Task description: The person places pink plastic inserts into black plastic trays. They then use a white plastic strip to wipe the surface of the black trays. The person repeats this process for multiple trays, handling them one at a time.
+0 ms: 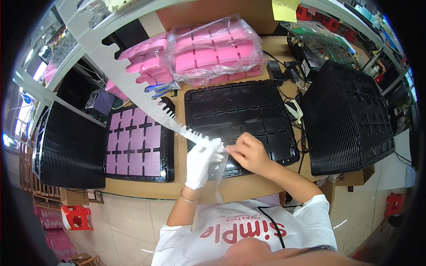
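Note:
My left hand [200, 163], in a white glove, is closed on the narrow end of a long whitish strip [148, 99] with a notched edge. The strip runs up to the far left and looks wider there. My bare right hand [251, 153] pinches at the same end, its fingertips against the glove; a thin clear film [219, 179] hangs down between the hands. What exactly the right fingertips hold is too small to make out. Under the hands lies a black plastic tray [237, 104] with moulded compartments.
Left of the middle, a black tray [169, 165] holds purple-pink squares. Stacks of black trays stand at the left [73, 146] and right [344, 124]. Behind are pink trays in clear plastic [213, 48], blue-handled pliers [158, 90], cables [303, 144] and circuit boards [319, 40].

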Available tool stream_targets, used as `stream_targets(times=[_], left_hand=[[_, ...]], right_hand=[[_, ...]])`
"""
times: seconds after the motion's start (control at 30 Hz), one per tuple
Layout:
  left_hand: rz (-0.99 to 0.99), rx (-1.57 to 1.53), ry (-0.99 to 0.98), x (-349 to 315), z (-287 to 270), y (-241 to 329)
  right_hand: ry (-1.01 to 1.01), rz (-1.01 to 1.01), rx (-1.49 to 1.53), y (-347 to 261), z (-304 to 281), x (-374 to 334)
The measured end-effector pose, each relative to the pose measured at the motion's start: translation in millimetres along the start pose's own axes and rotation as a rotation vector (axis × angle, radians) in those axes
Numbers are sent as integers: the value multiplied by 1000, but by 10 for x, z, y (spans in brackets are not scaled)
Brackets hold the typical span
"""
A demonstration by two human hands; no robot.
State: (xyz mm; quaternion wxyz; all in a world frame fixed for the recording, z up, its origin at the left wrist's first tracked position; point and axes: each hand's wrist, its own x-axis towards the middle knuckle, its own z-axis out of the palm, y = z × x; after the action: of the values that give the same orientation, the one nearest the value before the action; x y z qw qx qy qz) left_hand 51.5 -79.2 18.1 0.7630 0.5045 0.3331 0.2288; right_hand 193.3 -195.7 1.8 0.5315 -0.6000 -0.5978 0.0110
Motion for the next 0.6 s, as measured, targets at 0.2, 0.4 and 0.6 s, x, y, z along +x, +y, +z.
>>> stream_targets(times=[0.2, 0.4, 0.6], left_hand=[[61, 42, 110, 108, -76, -4], [-4, 86, 38, 137, -66, -53], [-8, 94, 31, 123, -117, -104]], right_hand=[[111, 141, -73, 473, -566, 406], [-69, 608, -361, 2197, -1314, 648], [-251, 565, -456, 2130, -1264, 858]])
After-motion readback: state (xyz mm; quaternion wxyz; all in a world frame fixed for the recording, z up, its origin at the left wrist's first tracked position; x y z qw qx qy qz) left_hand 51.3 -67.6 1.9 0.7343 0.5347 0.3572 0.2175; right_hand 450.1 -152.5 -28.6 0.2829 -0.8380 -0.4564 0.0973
